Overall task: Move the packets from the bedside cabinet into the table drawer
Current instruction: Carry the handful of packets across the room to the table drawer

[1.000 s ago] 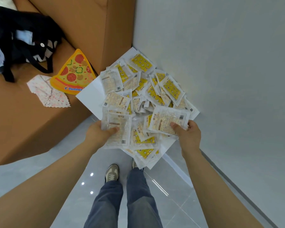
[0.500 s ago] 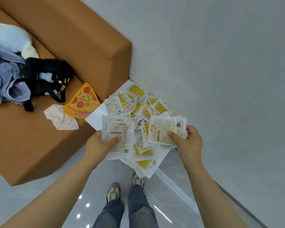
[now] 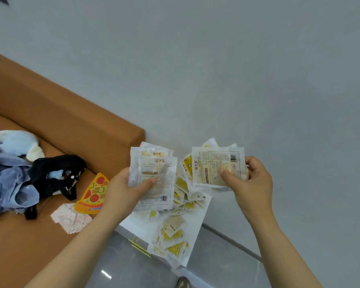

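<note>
Packets (image 3: 154,179) in left hand (image 3: 121,194) and right hand (image 3: 252,183) hover above cabinet (image 3: 197,229), beside sofa (image 3: 71,125).

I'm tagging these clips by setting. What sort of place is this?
Probably a room in a home, perhaps a bedroom: an orange-brown upholstered seat strewn with clothes, and a low white cabinet against the wall, heaped with packets.
</note>
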Demonstrator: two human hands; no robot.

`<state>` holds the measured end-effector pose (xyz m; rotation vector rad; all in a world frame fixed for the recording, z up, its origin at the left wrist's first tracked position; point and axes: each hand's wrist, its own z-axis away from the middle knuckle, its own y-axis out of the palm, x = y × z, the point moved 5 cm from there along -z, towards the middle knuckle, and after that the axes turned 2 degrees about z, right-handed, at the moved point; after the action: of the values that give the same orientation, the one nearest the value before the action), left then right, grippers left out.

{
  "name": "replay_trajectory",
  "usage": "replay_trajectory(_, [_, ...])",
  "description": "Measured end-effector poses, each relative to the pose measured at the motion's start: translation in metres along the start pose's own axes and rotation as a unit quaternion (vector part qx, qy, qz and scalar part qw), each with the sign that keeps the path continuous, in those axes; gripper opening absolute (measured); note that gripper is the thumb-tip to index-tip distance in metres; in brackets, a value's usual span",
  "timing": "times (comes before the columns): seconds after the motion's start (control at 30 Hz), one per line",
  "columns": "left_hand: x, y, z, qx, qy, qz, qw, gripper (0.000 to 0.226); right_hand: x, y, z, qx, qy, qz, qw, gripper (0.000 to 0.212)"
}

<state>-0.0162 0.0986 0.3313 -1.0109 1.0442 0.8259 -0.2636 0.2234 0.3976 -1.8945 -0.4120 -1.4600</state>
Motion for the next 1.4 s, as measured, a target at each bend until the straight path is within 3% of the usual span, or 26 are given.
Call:
replay_trajectory(0.27, [-0.119, 0.034, 0.023, 0.057, 0.115, 0.041, 0.991, 0.022, 0.082, -0.107, 0.022, -0.126, -0.084, -0.022, 0.988, 0.021])
replay_trajectory(0.63, [-0.245, 0.168, 0.131, 0.214, 0.24, 0.083, 0.943, 0.021, 0.136, -0.311, 0.125, -0.317, -0.151, -0.014, 0.936, 0.022])
replay_trajectory(1.1, [-0.314, 0.36, 0.389, 0.42, 0.31, 0.157, 0.838, 0.021, 0.146, -0.551, 0.352, -0.503, -0.166, 0.086, 0.844, 0.024])
replay_trajectory(1.4, [-0.324, 0.484, 0.545, 0.578, 0.315, 0.161, 0.735, 0.02, 0.13, -0.648, 0.484, -0.633, -0.116, 0.17, 0.746, 0.023])
